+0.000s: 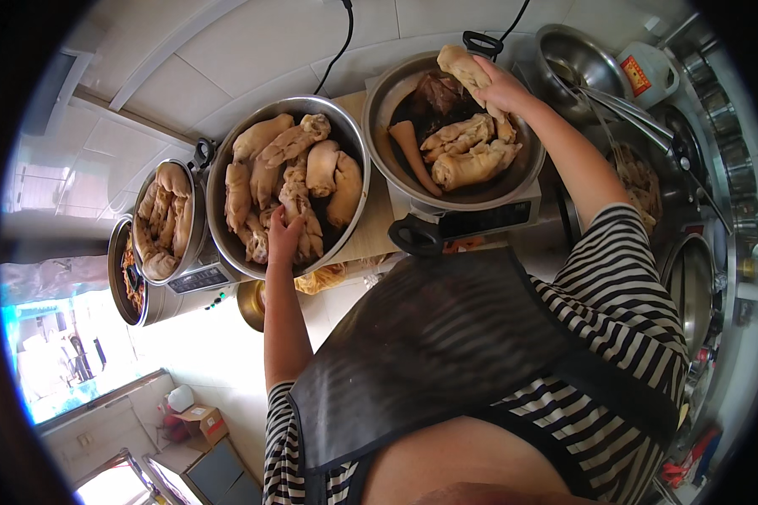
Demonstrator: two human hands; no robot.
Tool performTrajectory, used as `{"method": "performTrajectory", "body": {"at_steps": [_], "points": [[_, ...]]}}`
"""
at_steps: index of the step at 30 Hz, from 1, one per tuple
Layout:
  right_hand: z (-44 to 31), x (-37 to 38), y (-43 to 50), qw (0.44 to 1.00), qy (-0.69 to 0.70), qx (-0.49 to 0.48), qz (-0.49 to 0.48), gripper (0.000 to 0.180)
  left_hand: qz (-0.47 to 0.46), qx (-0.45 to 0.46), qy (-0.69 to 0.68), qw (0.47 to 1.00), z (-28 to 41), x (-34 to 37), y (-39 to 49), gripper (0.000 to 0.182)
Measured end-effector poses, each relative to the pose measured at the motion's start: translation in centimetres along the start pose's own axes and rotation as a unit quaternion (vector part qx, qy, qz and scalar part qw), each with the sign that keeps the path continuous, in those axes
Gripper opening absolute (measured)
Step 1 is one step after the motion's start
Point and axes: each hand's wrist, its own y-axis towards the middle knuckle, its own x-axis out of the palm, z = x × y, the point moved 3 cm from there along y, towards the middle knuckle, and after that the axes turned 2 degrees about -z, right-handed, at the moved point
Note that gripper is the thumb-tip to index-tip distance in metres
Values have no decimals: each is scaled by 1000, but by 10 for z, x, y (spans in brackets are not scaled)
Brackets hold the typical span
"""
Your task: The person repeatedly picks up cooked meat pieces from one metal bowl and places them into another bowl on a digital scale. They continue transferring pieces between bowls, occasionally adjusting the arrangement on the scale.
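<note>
My right hand holds a pale pig's trotter over the back right of a wide metal pot. Inside that pot lie a few more trotters, a long brown piece of meat or skin and a dark reddish chunk of meat, with dark liquid around them. My left hand reaches into a large steel basin heaped with trotters. Its thumb and fingers touch a trotter near the front; whether they grip it is hidden.
The right pot sits on an induction cooker, with a black pot handle jutting towards me. Further left stand a smaller pot of trotters and another pot. To the right are a steel bowl, ladles and a plastic jug.
</note>
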Motion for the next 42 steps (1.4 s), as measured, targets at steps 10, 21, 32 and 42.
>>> {"method": "performTrajectory", "body": {"at_steps": [10,21,32,42], "points": [[-8,16,16,979,-121,-12,-161,84,-9,6,-12,1000,-7,0,4,69],[6,19,35,957,-66,-153,-237,79,3,23,15,1000,-17,1,10,66],[-6,36,45,921,-289,-105,-237,73,-10,-7,14,1000,-17,0,8,72],[-50,64,1,909,-316,-226,-151,71,-10,14,17,1000,-11,1,6,69]]}}
